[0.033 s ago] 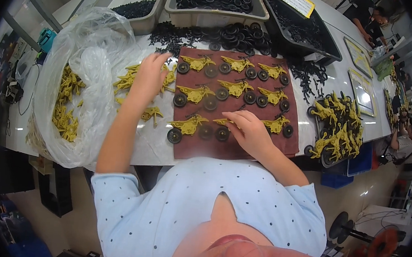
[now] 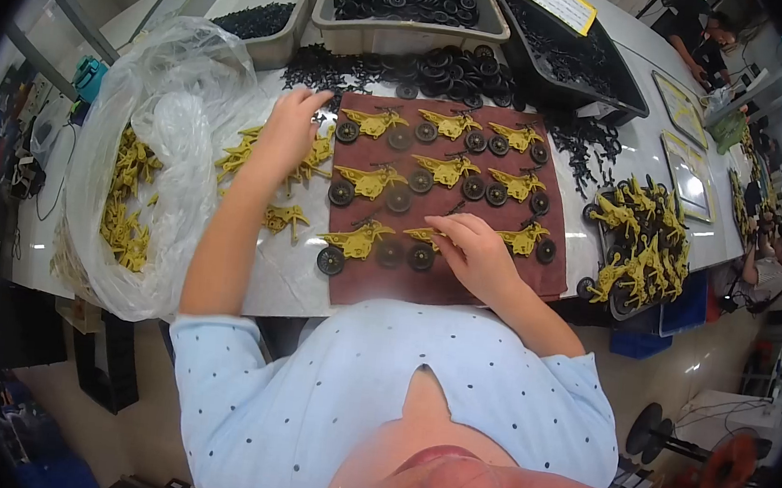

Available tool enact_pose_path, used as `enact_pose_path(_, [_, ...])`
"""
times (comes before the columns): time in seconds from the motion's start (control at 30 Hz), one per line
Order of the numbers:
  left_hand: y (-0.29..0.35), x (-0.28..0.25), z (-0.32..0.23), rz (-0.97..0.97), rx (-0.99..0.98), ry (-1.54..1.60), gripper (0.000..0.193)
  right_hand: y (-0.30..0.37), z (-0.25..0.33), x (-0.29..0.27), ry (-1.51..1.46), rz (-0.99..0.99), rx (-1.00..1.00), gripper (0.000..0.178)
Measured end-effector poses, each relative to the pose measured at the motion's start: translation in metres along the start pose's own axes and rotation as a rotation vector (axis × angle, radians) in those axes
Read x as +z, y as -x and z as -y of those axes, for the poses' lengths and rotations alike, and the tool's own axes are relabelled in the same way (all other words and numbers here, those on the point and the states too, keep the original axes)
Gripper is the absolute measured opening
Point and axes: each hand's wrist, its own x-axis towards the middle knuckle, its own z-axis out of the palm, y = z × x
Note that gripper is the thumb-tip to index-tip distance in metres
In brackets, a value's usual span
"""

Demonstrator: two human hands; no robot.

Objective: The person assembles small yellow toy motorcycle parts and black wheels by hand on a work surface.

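Rows of yellow toy motorcycles [image 2: 445, 170] with black wheels lie on a dark red cloth [image 2: 546, 193]. My right hand [image 2: 477, 254] is closed over the middle one of the nearest row. That toy motorcycle's yellow front end [image 2: 417, 233] shows at my fingertips, with a black wheel [image 2: 421, 255] below; my hand covers the rest. Left of the cloth, my left hand [image 2: 289, 131] hovers above loose yellow motorcycle bodies [image 2: 242, 148]. Its fingers are apart, pointing at a heap of small black parts [image 2: 328, 70], and nothing shows between them.
Grey bins of black wheels [image 2: 412, 25] and small parts [image 2: 250, 47] stand at the back, beside a black bin [image 2: 568, 63]. Loose wheels [image 2: 455, 71] lie before them. A clear plastic bag [image 2: 184, 139] sits left; a tray heaped with toy motorcycles [image 2: 635, 249] is right.
My left hand has shifted slightly, its fingertips drawing a little back toward the left. My right hand stays on the same toy motorcycle.
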Motion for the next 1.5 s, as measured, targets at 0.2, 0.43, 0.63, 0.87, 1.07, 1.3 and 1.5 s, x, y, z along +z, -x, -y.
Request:
enact_pose_path(0.2, [-0.069, 0.060, 0.067, 0.288, 0.141, -0.196, 0.047, 0.027, -0.014, -0.016, -0.018, -0.115, 0.163, 0.022])
enact_pose_path(0.43, [-0.092, 0.079, 0.094, 0.284, 0.055, -0.204, 0.033, 0.053, -0.036, -0.025, -0.042, -0.174, 0.335, 0.015])
enact_pose_path(0.63, [-0.100, 0.070, 0.098, 0.095, -0.288, -0.005, 0.023, 0.048, -0.032, -0.024, -0.091, -0.201, 0.336, 0.014])
enact_pose_path(0.87, [-0.094, 0.066, 0.107, -0.084, -0.784, 1.066, 0.018, 0.050, -0.034, -0.025, -0.114, -0.193, 0.331, 0.014])
enact_pose_path(1.07, [-0.089, 0.068, 0.152, -0.231, -1.169, 2.043, 0.014, 0.048, -0.031, -0.025, -0.123, -0.180, 0.307, 0.014])
enact_pose_path(1.3, [-0.100, 0.043, 0.075, -0.504, -1.308, 1.937, 0.016, 0.057, -0.032, -0.024, -0.115, -0.176, 0.323, 0.014])
enact_pose_path(1.5, [-0.107, 0.070, 0.122, -0.238, -1.279, 1.924, 0.025, 0.060, -0.028, -0.029, -0.105, -0.178, 0.345, 0.014])
